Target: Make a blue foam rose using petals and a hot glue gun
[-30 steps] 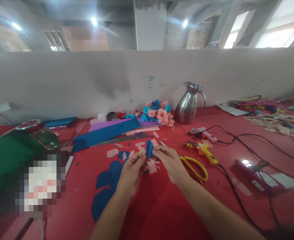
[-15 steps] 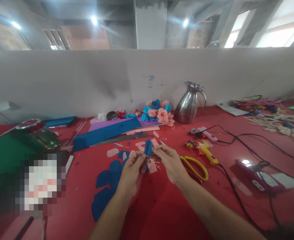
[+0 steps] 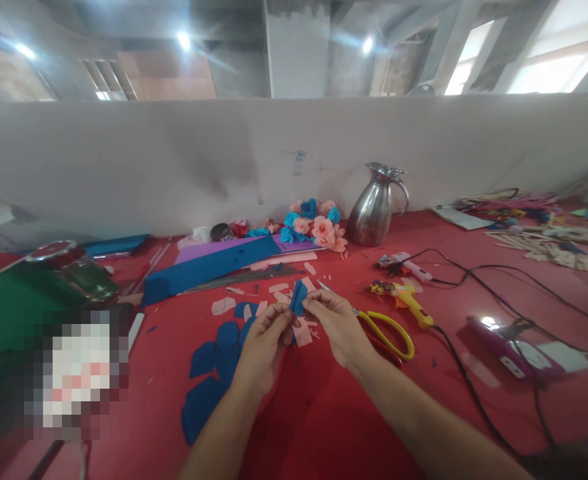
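On the red surface [image 3: 324, 420], flat dark-blue cutouts [image 3: 207, 360] lie just left of the left hand [image 3: 269, 330], partly hidden by its forearm. That hand's grip pinches the lower end of a small creased blue piece [image 3: 299, 297]; the right hand [image 3: 335, 321] has a narrow grip on the piece's right edge. Beside the right hand lies a yellow-handled tool [image 3: 411, 340], then a yellow glue gun [image 3: 412, 308]. Farther back, paper flowers [image 3: 323, 231] sit near a metal jug [image 3: 371, 212].
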